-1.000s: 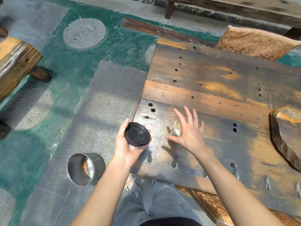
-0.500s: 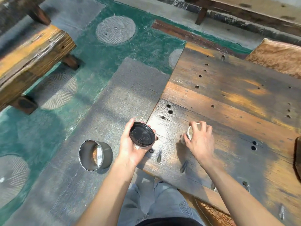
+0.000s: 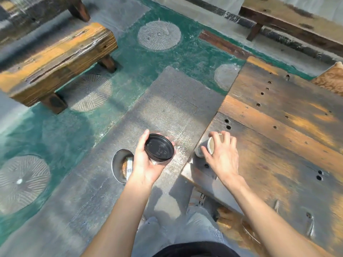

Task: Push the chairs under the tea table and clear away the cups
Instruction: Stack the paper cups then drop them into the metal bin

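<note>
- I see one floor (image 3: 55,145) of worn green paint, crossed by a grey stone slab (image 3: 167,112). Four round ribbed stone discs (image 3: 159,35) are set into it, and the table's corner covers part of one.
- One tea table (image 3: 278,145) of weathered, orange-streaked planks dotted with drilled holes fills my right side.
- There are three rough timber benches: a chunky pale one (image 3: 55,60) at left, a dark one (image 3: 37,10) at top left, and one (image 3: 297,21) along the top right.
- There are two gold-patterned cushioned chairs. One (image 3: 330,78) is at the table's far edge. The other (image 3: 232,225) is under the near edge, largely hidden by the tabletop.
- One shiny round metal bin (image 3: 120,164) stands on the slab, its right side hidden behind the left wrist.
- There are two cups. The left hand (image 3: 146,164) wraps a black-lidded cup (image 3: 159,147), held over the slab beside the bin. The right hand (image 3: 222,154) curls round a small white cup (image 3: 211,145), tipped sideways at the table's left edge. I cannot tell whether it touches the wood.
</note>
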A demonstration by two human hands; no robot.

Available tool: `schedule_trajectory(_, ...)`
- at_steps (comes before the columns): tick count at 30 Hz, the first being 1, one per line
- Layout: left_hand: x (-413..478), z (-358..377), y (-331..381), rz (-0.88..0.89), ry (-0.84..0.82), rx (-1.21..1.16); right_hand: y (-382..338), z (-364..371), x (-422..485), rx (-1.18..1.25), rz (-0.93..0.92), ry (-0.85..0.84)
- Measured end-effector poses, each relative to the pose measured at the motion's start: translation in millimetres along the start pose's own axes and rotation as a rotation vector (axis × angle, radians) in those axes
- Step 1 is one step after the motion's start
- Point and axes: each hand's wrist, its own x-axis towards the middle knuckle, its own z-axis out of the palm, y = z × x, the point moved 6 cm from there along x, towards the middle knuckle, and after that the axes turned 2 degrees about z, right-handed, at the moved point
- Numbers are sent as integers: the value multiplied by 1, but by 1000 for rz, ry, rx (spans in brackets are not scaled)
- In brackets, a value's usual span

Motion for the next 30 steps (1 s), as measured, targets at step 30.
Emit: schedule_trajectory(30,7,-209,243,-55,124,-52,-328,147,-17,108,32,-71)
